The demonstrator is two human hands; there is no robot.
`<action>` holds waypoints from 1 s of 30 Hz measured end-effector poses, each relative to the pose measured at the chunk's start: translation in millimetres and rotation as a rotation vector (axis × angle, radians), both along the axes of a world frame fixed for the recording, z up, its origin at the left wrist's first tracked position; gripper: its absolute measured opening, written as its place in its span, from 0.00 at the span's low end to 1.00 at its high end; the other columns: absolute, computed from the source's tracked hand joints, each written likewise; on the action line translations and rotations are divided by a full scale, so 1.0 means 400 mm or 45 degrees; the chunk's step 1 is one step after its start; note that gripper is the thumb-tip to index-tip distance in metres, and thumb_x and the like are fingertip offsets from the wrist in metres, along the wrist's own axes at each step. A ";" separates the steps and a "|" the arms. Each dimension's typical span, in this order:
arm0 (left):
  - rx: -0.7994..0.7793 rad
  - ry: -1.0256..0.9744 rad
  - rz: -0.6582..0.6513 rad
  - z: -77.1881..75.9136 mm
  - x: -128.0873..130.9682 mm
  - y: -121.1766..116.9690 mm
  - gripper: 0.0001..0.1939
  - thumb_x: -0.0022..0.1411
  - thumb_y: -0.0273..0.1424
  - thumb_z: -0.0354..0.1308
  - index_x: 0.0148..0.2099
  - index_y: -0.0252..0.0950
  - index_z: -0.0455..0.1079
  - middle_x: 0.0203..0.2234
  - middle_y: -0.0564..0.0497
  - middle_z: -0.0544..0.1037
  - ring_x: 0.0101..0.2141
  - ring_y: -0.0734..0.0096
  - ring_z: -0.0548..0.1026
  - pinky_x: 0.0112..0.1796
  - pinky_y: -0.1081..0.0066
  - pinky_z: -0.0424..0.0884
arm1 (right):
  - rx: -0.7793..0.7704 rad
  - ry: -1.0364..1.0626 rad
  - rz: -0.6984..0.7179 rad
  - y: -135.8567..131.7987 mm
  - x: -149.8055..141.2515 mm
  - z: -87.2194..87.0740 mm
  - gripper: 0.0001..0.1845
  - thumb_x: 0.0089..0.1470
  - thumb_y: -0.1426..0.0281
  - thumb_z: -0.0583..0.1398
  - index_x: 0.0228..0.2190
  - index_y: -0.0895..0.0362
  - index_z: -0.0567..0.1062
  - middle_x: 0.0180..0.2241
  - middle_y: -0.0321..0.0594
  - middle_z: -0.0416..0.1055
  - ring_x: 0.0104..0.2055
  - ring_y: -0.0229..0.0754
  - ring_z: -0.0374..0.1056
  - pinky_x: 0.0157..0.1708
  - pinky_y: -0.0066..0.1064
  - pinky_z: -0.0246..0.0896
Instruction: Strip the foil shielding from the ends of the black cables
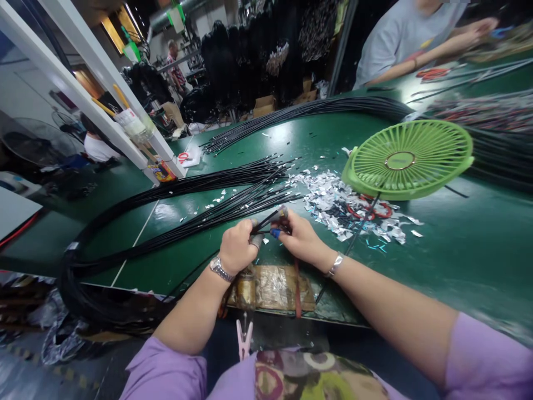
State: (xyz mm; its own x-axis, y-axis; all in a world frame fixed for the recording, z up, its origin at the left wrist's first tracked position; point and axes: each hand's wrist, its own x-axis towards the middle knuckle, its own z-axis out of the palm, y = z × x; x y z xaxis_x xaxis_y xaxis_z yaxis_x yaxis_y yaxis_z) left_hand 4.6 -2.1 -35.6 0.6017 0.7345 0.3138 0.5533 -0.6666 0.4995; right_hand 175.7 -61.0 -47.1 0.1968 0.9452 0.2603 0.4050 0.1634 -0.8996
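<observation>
Both hands meet above the front of the green table, wearing finger covers on some fingertips. A thin black cable (263,223) runs between them. My left hand (239,244) is closed round it, thumb against fingers. My right hand (300,236) pinches its end, with a blue cover on one fingertip; the exact tip is hidden by the fingers. Just below the hands lies a tape-wrapped block (275,286) with a small brass-coloured cylinder (245,290) at its left. Beyond them, a bundle of black cables (208,214) spreads its cut ends towards the right.
Silvery and white scraps (333,203) are heaped right of the cable ends. A green round fan (408,158) stands over them. White posts (108,105) rise at the left. More black cables (308,106) curve along the back. Another person (400,41) works across the table.
</observation>
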 end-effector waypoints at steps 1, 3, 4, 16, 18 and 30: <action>0.000 -0.028 0.029 -0.002 0.003 -0.002 0.12 0.52 0.26 0.59 0.41 0.36 0.69 0.33 0.47 0.77 0.36 0.64 0.76 0.39 0.66 0.72 | -0.003 0.047 -0.009 0.002 -0.001 -0.001 0.10 0.43 0.72 0.61 0.31 0.52 0.66 0.29 0.38 0.74 0.32 0.45 0.70 0.35 0.37 0.64; -0.111 -0.129 0.068 -0.008 0.009 0.001 0.09 0.51 0.25 0.61 0.37 0.36 0.68 0.31 0.50 0.77 0.33 0.67 0.75 0.37 0.68 0.72 | -0.010 0.132 -0.023 0.004 -0.003 -0.003 0.11 0.42 0.70 0.62 0.31 0.52 0.66 0.28 0.38 0.74 0.32 0.45 0.71 0.35 0.37 0.65; -0.214 -0.196 0.081 -0.012 0.013 0.005 0.09 0.50 0.26 0.62 0.35 0.36 0.67 0.29 0.51 0.76 0.31 0.68 0.75 0.35 0.69 0.72 | -0.011 0.166 -0.033 0.004 -0.004 -0.005 0.12 0.42 0.69 0.62 0.32 0.52 0.66 0.28 0.38 0.74 0.32 0.45 0.71 0.35 0.37 0.65; -0.305 -0.317 -0.049 -0.014 0.010 0.012 0.13 0.53 0.30 0.63 0.41 0.36 0.66 0.33 0.50 0.78 0.26 0.73 0.74 0.30 0.71 0.73 | -0.080 0.218 -0.064 0.012 0.002 -0.007 0.08 0.39 0.66 0.61 0.25 0.53 0.68 0.22 0.33 0.67 0.25 0.38 0.61 0.28 0.31 0.58; -0.020 -0.125 -0.111 -0.010 0.003 0.011 0.14 0.53 0.27 0.61 0.43 0.35 0.68 0.32 0.50 0.78 0.29 0.70 0.76 0.34 0.69 0.73 | -0.111 0.328 -0.045 0.014 -0.001 -0.009 0.10 0.37 0.66 0.62 0.25 0.53 0.67 0.24 0.34 0.68 0.26 0.38 0.62 0.29 0.32 0.59; 0.367 0.007 -0.332 -0.026 -0.014 0.036 0.09 0.59 0.25 0.53 0.41 0.36 0.72 0.36 0.47 0.77 0.36 0.70 0.76 0.37 0.72 0.75 | -0.161 0.416 -0.074 0.007 -0.006 -0.004 0.10 0.35 0.70 0.59 0.26 0.53 0.66 0.23 0.31 0.67 0.26 0.38 0.61 0.27 0.30 0.57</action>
